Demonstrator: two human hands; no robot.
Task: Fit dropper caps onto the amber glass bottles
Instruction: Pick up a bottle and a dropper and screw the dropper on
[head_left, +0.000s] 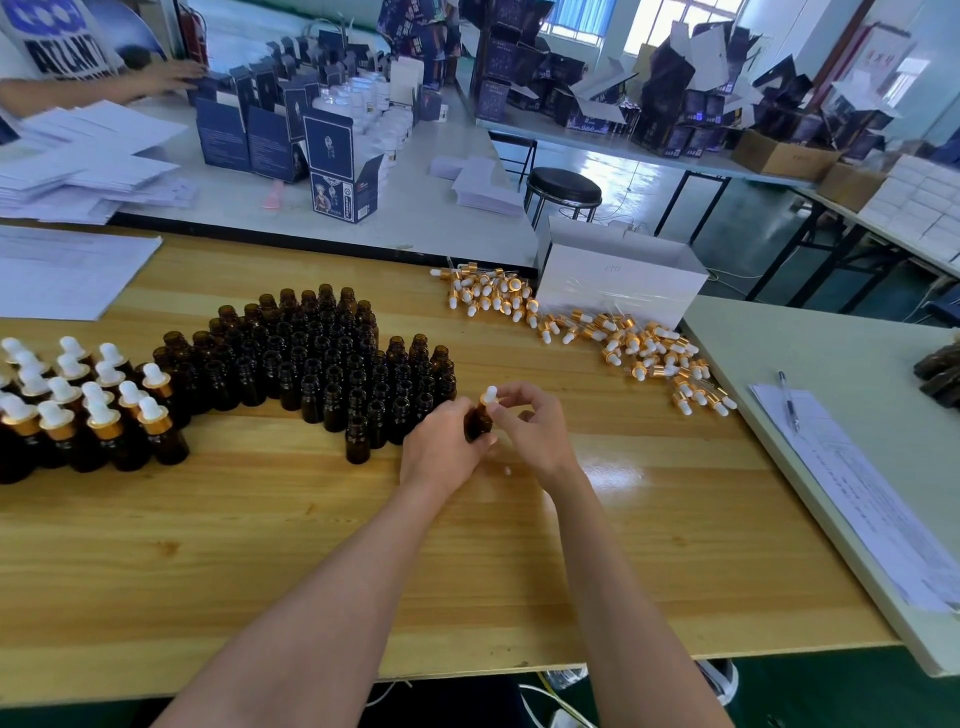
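Observation:
My left hand (441, 448) grips one amber bottle (478, 422) upright over the wooden table (311, 545). A white-and-gold dropper cap (490, 395) sits on that bottle's neck, pinched by the fingers of my right hand (530, 434). Behind my hands stands a dense cluster of uncapped amber bottles (322, 358). Capped bottles (88, 410) with white bulbs and gold collars stand grouped at the far left. Loose dropper caps (587, 332) lie in a long scattered pile at the right rear of the table.
A white open box (618, 280) stands behind the loose caps. Paper sheets (62, 270) lie at the left rear; a form with a pen (789, 400) rests on the grey table to the right. Another person's arm (104, 85) works at the far table among blue cartons (332, 166).

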